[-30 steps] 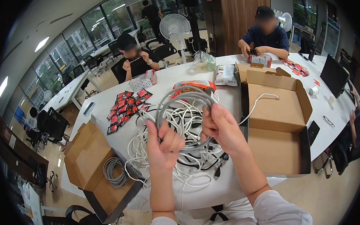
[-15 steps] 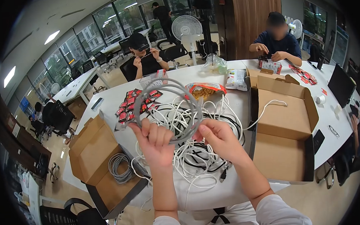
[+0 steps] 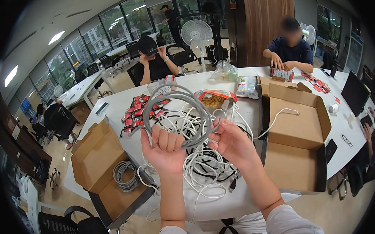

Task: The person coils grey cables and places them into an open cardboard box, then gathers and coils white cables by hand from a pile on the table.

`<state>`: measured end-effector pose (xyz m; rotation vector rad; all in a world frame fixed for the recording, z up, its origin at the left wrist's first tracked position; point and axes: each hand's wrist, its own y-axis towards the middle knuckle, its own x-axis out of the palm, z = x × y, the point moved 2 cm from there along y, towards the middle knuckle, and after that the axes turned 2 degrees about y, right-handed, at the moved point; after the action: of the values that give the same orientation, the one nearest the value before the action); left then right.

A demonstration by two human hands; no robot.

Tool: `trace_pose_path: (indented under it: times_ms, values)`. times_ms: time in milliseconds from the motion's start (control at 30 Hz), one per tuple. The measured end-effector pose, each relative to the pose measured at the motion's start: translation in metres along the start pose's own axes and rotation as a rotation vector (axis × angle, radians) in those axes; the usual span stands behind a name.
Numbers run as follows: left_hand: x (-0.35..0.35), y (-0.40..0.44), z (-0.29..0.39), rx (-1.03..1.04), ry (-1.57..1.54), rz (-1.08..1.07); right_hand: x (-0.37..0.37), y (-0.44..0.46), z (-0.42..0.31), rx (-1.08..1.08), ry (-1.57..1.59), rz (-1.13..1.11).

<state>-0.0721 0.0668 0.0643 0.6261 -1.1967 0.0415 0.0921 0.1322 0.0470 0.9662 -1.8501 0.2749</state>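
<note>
A coil of grey cable (image 3: 207,112) is held up in loops above the table. My left hand (image 3: 164,149) has its fingers wrapped round the coil's lower left side. At the coil's right side, my right hand (image 3: 232,144) pinches the cable between thumb and fingers. Below and behind both hands lies a tangled heap of white cables (image 3: 202,168) with black ones mixed in. A black cable plug (image 3: 232,185) sticks out at the heap's front. Another grey cable coil (image 3: 125,176) rests inside the open cardboard box on my left.
Open cardboard boxes stand left (image 3: 98,162) and right (image 3: 296,154) of the heap; a white cable end crosses into the right one. Red packets (image 3: 139,110), an orange snack bag (image 3: 216,100) and a white packet (image 3: 247,86) lie behind. Two people sit across the white table (image 3: 111,104).
My right hand has turned, its palm now showing more, and shifted slightly at the coil's right side. My left hand keeps its grip. Across the table, a person's hands have moved nearer their face.
</note>
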Motion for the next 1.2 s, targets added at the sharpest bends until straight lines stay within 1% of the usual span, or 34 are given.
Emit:
trace_pose_path:
  times_ms: [33, 67, 133, 167, 233, 267, 367, 400, 500, 533, 567, 633, 667, 700, 767, 867, 933, 967, 1033, 1100, 1133, 1200]
  values:
    - [-0.002, 0.001, 0.0, 0.035, -0.022, 0.043, 0.002, 0.0, 0.003, -0.014, 0.003, 0.03]
    - [-0.005, 0.003, 0.001, 0.071, -0.043, 0.086, 0.002, 0.002, 0.009, -0.118, -0.101, 0.048]
    - [-0.013, 0.006, 0.001, 0.076, -0.038, 0.151, 0.0, 0.005, 0.02, -0.326, -0.31, 0.085]
    - [-0.015, 0.006, 0.001, 0.078, -0.035, 0.185, 0.003, 0.002, 0.021, -0.427, -0.546, 0.027]
    - [-0.015, 0.007, 0.001, 0.105, 0.116, 0.222, 0.011, -0.003, 0.02, -0.625, -1.02, -0.094]
    - [-0.014, 0.007, 0.0, 0.119, 0.189, 0.24, 0.025, -0.007, 0.01, -0.791, -1.356, -0.174]
    - [-0.005, 0.003, -0.009, 0.121, 0.289, 0.194, 0.022, -0.01, 0.01, -0.815, -1.464, -0.101]
    - [-0.002, 0.0, -0.012, 0.093, 0.304, 0.143, 0.019, -0.011, 0.01, -0.881, -1.401, 0.037]
    - [0.003, -0.01, -0.02, 0.011, 0.326, -0.004, 0.008, -0.011, -0.005, -1.021, -1.342, 0.201]
    - [0.004, -0.013, -0.022, -0.013, 0.318, -0.051, 0.003, -0.005, -0.005, -0.93, -1.019, 0.136]
    - [0.005, -0.015, -0.024, -0.042, 0.311, -0.104, 0.002, -0.004, -0.006, -0.836, -0.958, 0.158]
    - [0.006, -0.017, -0.025, -0.032, 0.366, -0.154, 0.006, -0.002, -0.007, -0.675, -0.817, 0.205]
    - [0.006, -0.018, -0.026, -0.031, 0.385, -0.184, 0.0, 0.001, -0.006, -0.55, -0.771, 0.148]
    - [0.006, -0.019, -0.028, -0.037, 0.402, -0.213, -0.003, 0.005, 0.002, -0.459, -0.565, 0.048]
    - [0.004, -0.017, -0.026, -0.034, 0.31, -0.266, 0.003, -0.002, -0.004, -0.136, -0.484, -0.021]
    - [0.009, -0.018, -0.022, 0.004, 0.242, -0.286, 0.006, -0.008, -0.016, -0.029, -0.371, -0.114]
    - [0.013, -0.016, -0.019, 0.065, 0.287, -0.32, 0.003, -0.009, -0.012, -0.028, -0.181, -0.184]
    - [0.014, -0.017, -0.02, 0.072, 0.255, -0.27, 0.004, -0.01, -0.009, -0.017, -0.085, -0.227]
    - [0.019, -0.019, -0.021, 0.095, 0.194, -0.175, 0.006, -0.014, -0.007, 0.044, 0.055, -0.189]
    - [0.02, -0.019, -0.018, 0.053, 0.085, -0.198, 0.009, -0.015, -0.008, 0.088, 0.157, -0.196]
    - [0.02, -0.018, -0.018, 0.039, 0.015, -0.197, 0.016, -0.018, -0.01, 0.059, 0.218, -0.2]
    - [0.016, -0.016, -0.016, 0.005, -0.099, -0.198, 0.018, -0.019, -0.007, -0.067, 0.045, -0.163]
